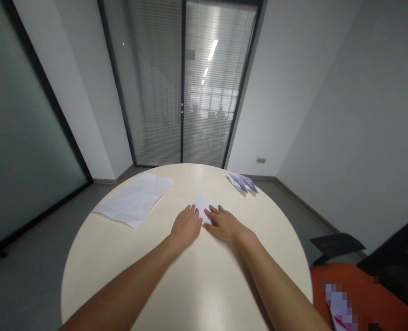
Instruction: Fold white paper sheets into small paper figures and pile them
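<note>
A small folded white paper [202,203] lies near the middle of the round cream table [128,257]. My left hand [186,226] rests flat on its near left part, fingers stretched forward. On the paper's right side my right hand [223,223] lies flat too, fingers pointing left and forward. Both hands press on the paper and partly hide it. Neither hand grips anything.
A stack of white sheets [134,200] lies on the table's far left. Small folded paper pieces [242,183] sit at the far right edge. A black chair armrest [335,242] and an orange seat [359,294] stand to the right. Glass doors with blinds [181,82] are ahead.
</note>
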Motion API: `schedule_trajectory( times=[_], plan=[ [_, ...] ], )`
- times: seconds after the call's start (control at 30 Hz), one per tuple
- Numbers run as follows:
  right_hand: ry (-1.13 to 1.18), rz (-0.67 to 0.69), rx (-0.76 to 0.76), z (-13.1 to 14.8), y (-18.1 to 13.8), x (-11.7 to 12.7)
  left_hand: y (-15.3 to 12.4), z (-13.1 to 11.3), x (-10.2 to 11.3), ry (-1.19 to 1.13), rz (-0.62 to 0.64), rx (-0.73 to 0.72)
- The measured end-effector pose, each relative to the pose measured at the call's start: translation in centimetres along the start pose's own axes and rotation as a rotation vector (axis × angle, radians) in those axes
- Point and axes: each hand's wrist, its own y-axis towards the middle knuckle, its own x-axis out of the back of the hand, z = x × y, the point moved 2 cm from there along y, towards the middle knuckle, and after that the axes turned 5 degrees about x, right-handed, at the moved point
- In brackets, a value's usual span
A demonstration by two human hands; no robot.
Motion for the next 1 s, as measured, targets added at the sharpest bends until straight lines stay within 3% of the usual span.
schedule_trajectory(
  times=[0.3, 0.5, 0.73, 1.0],
  plan=[
    [0.015, 0.022, 0.061, -0.9, 0.3, 0.0, -1.7, -2.0, 1.4, 0.05, 0.084, -0.081],
    [0.053, 0.027, 0.038, -1.1, 0.0, 0.1, -1.5, -1.1, 2.2, 0.049, 0.089, -0.064],
    [0.029, -0.002, 0.097, -1.0, -0.1, 0.4, -1.4, -0.8, 2.4, 0.015, 0.07, -0.14],
    [0.036, -0.031, 0.142, -1.3, 0.0, 0.4, -0.8, 0.0, 2.2, -0.02, 0.056, -0.073]
  ],
)
